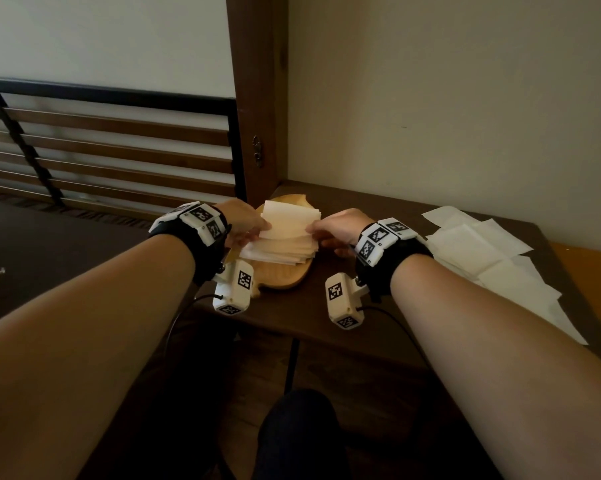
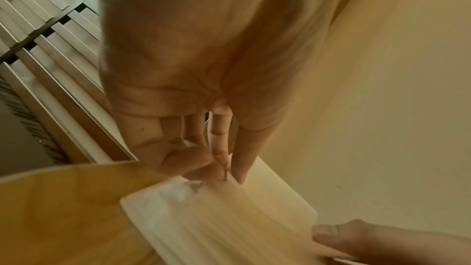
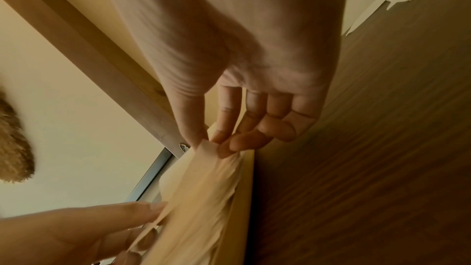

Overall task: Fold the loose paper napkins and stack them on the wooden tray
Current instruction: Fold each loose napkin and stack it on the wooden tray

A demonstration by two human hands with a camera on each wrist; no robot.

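Left hand [image 1: 242, 220] and right hand [image 1: 337, 227] – both pinching folded white paper napkin [image 1: 287, 221] | hovering over napkin stack [image 1: 281, 249] – on oval wooden tray [image 1: 285, 277]

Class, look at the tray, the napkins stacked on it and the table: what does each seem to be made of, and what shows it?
Tray: pale wood, smooth, faint grain. Napkins: thin white paper, soft layered edges. Table: dark wood or veneer, streaky grain; which, unclear.

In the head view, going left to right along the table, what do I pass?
left hand → folded napkin held over the stack on the wooden tray → right hand → loose napkins spread on the table.
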